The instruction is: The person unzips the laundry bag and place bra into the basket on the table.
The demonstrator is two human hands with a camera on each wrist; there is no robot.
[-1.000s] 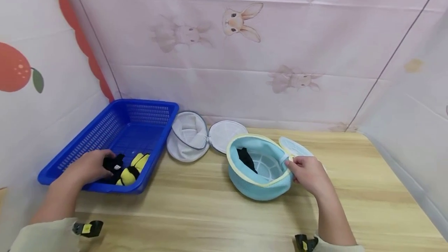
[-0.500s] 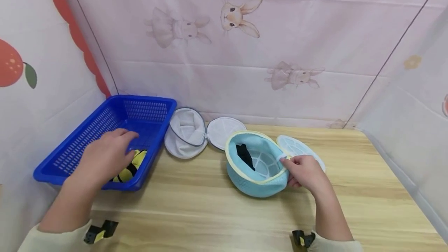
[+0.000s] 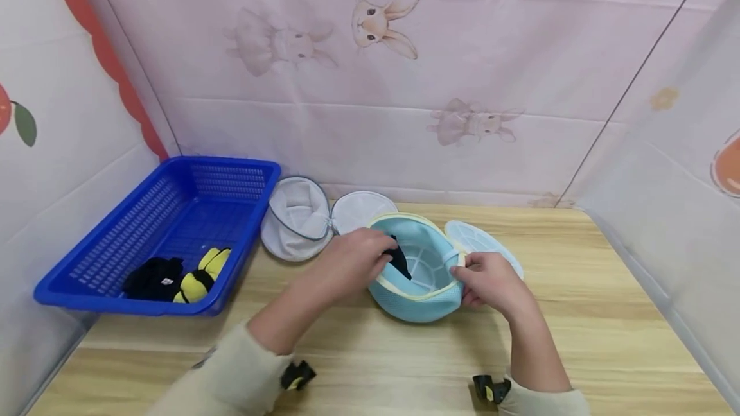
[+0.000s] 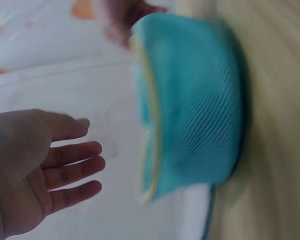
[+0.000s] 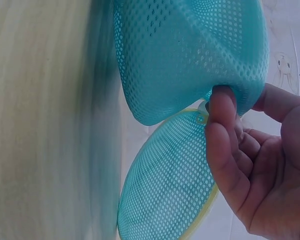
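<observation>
A turquoise mesh laundry bag (image 3: 413, 310) with a yellow rim stands unzipped on the wooden table. My right hand (image 3: 491, 281) pinches its right rim between thumb and fingers; the right wrist view shows the mesh (image 5: 185, 60) caught in that hold. Over the left rim is my left hand (image 3: 352, 259), close to a black cloth piece (image 3: 400, 262) inside the bag. In the left wrist view that hand's fingers (image 4: 75, 170) are extended, with nothing in them. The bag's round lid (image 3: 482, 246) lies folded back at the right.
At the left, a blue plastic basket (image 3: 49, 294) contains a black cloth item (image 3: 151, 281) and a yellow-and-black cloth item (image 3: 196, 282). Behind, a white mesh bag (image 3: 291, 246) lies with its lid (image 3: 363, 206) folded out. Printed fabric walls (image 3: 324, 146) bound the table.
My left hand has left the blue basket and swung right to the turquoise bag. The black and yellow items remain in the basket. My right hand keeps its hold on the rim.
</observation>
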